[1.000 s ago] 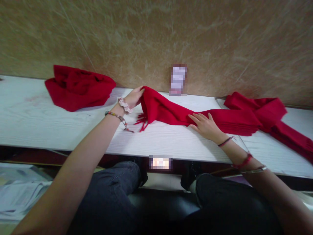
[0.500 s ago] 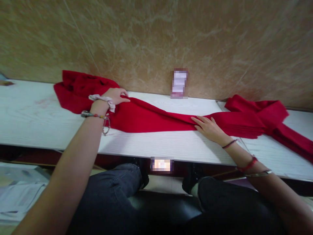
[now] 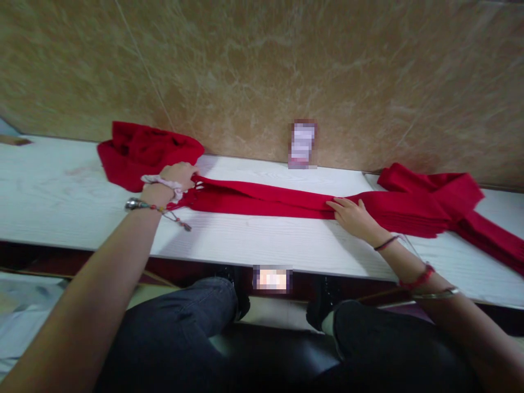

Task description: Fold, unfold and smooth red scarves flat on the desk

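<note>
A long red scarf (image 3: 262, 202) lies lengthwise along the white bench top, folded into a narrow strip with one layer turned over its far side. Loose fringe shows at its left end, where my left hand (image 3: 179, 176) is closed on the cloth. My right hand (image 3: 354, 217) rests on the strip with its fingers spread and flat. Just past my left hand sits a crumpled heap of red cloth (image 3: 143, 150). To the right of my right hand the scarf runs into a stack of folded layers (image 3: 409, 210).
More red cloth (image 3: 466, 188) lies at the right, with a strip trailing to the edge. A brown marbled wall (image 3: 245, 71) borders the white top (image 3: 254, 240). A blurred-out upright item (image 3: 303, 143) leans there. Papers (image 3: 24, 311) lie low on the left.
My left hand has moved slightly toward me and left, closing on the scarf's fringed end. The strip has become narrower and straighter, separated from the heap. My right hand has barely moved.
</note>
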Motion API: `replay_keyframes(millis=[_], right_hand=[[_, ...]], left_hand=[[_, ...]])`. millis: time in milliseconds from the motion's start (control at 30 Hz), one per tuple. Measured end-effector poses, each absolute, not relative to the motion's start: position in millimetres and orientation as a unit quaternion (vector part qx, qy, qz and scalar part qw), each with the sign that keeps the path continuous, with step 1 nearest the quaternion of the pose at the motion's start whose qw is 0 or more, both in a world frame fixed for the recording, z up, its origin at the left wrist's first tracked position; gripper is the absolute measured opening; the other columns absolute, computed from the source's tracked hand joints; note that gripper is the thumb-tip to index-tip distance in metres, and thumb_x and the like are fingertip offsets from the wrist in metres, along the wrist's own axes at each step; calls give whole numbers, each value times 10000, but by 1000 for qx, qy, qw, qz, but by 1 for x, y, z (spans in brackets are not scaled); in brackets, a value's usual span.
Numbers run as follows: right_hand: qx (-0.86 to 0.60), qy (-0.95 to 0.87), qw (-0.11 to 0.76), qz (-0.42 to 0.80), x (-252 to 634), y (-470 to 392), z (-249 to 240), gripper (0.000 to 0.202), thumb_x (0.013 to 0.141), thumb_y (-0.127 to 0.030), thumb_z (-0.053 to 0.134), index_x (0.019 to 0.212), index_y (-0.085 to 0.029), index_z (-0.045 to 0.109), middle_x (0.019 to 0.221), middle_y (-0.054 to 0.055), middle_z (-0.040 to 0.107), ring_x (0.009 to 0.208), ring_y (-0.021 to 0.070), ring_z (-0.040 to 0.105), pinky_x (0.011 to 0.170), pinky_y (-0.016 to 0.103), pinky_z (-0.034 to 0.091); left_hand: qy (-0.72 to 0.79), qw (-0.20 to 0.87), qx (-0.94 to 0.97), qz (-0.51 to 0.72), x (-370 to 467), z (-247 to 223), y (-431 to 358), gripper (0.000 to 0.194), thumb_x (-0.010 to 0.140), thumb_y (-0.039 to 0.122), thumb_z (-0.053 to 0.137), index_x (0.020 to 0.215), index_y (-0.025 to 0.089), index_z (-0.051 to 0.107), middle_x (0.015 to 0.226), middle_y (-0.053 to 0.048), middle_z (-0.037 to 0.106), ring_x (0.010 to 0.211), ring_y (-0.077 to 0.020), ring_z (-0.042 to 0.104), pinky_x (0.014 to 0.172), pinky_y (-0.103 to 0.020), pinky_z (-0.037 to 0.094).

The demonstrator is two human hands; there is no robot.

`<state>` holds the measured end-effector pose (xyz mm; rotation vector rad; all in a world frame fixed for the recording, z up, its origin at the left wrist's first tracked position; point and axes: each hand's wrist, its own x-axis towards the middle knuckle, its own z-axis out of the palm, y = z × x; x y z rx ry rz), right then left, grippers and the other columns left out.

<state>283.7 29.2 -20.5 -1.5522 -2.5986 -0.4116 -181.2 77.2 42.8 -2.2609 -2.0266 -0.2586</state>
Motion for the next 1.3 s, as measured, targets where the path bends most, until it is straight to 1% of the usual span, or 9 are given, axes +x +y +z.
replay_keyframes(millis=[67, 133, 200, 267, 400, 533, 900, 1067, 1300], right_hand=[[-491, -859, 54, -137, 276, 32, -18, 420, 877, -170, 323, 1255, -144, 505, 1278, 155, 523, 1133, 282, 490, 910, 564, 381], [-458, -874, 72, -142, 264, 34, -16, 431, 877, -159, 323, 1277, -139, 484, 1294, 150, 512, 1156, 270, 478, 925, 514, 390], [-428, -888, 89, -143, 249, 36, -15, 433, 882, -156, 324, 1288, -137, 474, 1299, 146, 509, 1179, 270, 465, 944, 503, 383], [-415, -895, 105, -125, 237, 38, -16, 425, 885, -152, 330, 1279, -122, 486, 1286, 146, 524, 1169, 259, 482, 954, 473, 395], [-422, -896, 124, -61, 227, 41, -20, 407, 867, -113, 350, 1228, -83, 537, 1223, 139, 579, 1120, 214, 540, 961, 359, 432], [-441, -884, 152, -40, 229, 40, -24, 429, 845, -97, 358, 1231, -136, 542, 1214, 100, 594, 1108, 210, 554, 952, 369, 452], [-438, -882, 173, -29, 229, 43, -27, 419, 817, -68, 364, 1179, -70, 576, 1193, 136, 600, 1108, 215, 550, 969, 349, 433], [-438, -881, 178, -25, 228, 43, -26, 403, 811, -52, 387, 1159, -76, 588, 1187, 141, 604, 1111, 215, 547, 971, 356, 428], [-448, -879, 159, -20, 231, 43, -24, 447, 821, -36, 361, 1212, -132, 556, 1244, 114, 569, 1134, 209, 533, 931, 350, 461]], left_hand=[[-682, 66, -728, -29, -170, 36, 72, 281, 734, 136, 619, 1013, 163, 605, 1108, -94, 584, 1021, -271, 507, 874, -472, 408], [-666, 109, -738, 13, -151, 29, 64, 449, 750, 171, 589, 1194, 205, 525, 1292, -112, 474, 1133, -304, 441, 922, -492, 355], [-623, 142, -769, 22, -130, 21, 56, 533, 767, 182, 555, 1287, 233, 449, 1381, -102, 390, 1238, -293, 356, 994, -480, 278], [-587, 137, -798, 20, -114, 15, 52, 524, 792, 158, 493, 1306, 244, 430, 1398, -80, 383, 1270, -254, 341, 1021, -428, 255], [-602, 110, -791, 5, -105, 4, 53, 498, 840, 103, 331, 1312, 220, 437, 1286, -96, 512, 1105, -235, 525, 887, -354, 387], [-640, 141, -755, -17, -113, -3, 55, 459, 855, 115, 290, 1255, 189, 502, 1134, -141, 598, 1002, -271, 575, 758, -362, 428], [-659, 177, -731, -3, -115, -8, 58, 409, 875, 134, 270, 1130, 150, 590, 1078, -156, 612, 989, -278, 568, 751, -368, 413], [-664, 181, -726, -21, -115, -6, 59, 401, 864, 130, 297, 1160, 140, 568, 1203, -141, 569, 1033, -276, 561, 789, -379, 401], [-667, 170, -726, 3, -122, 0, 65, 390, 830, 109, 330, 1096, 153, 611, 1012, -142, 648, 938, -256, 606, 778, -365, 377]])
